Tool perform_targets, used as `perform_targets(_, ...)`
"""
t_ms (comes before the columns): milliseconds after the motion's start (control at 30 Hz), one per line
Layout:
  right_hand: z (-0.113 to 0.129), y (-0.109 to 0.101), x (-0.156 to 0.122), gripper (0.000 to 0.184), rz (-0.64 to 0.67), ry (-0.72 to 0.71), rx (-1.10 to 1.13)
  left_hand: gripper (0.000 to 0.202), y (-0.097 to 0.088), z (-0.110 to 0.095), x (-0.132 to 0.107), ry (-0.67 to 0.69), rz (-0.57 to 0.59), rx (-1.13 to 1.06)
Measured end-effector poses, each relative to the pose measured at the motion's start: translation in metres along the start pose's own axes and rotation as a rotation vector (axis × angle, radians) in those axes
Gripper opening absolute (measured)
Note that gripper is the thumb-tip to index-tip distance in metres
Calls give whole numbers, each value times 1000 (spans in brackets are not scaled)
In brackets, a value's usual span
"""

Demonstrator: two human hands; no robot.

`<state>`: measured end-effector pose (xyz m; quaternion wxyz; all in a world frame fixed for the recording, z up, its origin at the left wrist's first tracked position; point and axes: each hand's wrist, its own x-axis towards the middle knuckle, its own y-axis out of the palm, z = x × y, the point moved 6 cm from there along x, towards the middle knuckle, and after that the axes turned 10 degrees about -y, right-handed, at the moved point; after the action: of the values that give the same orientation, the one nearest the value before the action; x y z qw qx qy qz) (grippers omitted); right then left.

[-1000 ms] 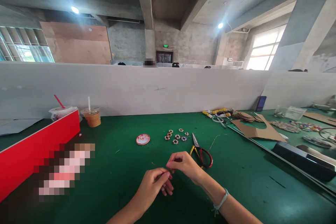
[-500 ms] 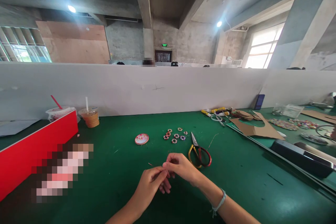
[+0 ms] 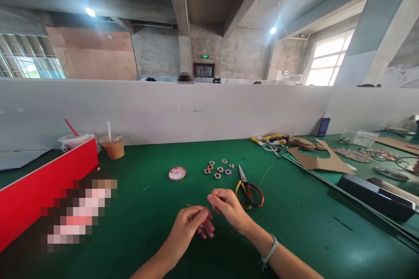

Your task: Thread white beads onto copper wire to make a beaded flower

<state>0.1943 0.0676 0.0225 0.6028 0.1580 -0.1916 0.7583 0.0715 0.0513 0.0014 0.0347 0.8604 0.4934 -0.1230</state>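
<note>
My left hand [image 3: 190, 226] and my right hand [image 3: 229, 207] meet low over the green table [image 3: 147, 209], both pinched on a thin wire [image 3: 188, 204] that sticks out to the left and up. Whatever else sits between the fingertips is too small to name. Just beyond my right hand lie scissors with red and yellow handles [image 3: 248, 189]. Several small bead flowers [image 3: 218, 168] are scattered farther back, beside a round pink tin lid [image 3: 177, 173].
A red box [image 3: 36, 192] stands at the left, with two drink cups [image 3: 112, 145] behind it. A white partition [image 3: 196, 111] closes the back. At the right lie cardboard pieces [image 3: 319, 159], glue tubes [image 3: 270, 139], a black tray [image 3: 376, 194] and bead work.
My hands shifted slightly: the right hand pulled up and a little away from the left, and a short wire end now shows upright between them.
</note>
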Motion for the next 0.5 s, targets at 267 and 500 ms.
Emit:
perform_targets(267, 9, -23, 5, 44, -100, -52, -106, 24, -1, 3, 1, 11, -20, -39)
perform_targets(500, 70, -83, 1, 41, -503, -230, -80, 33, -6, -4, -1, 68, -91, -104)
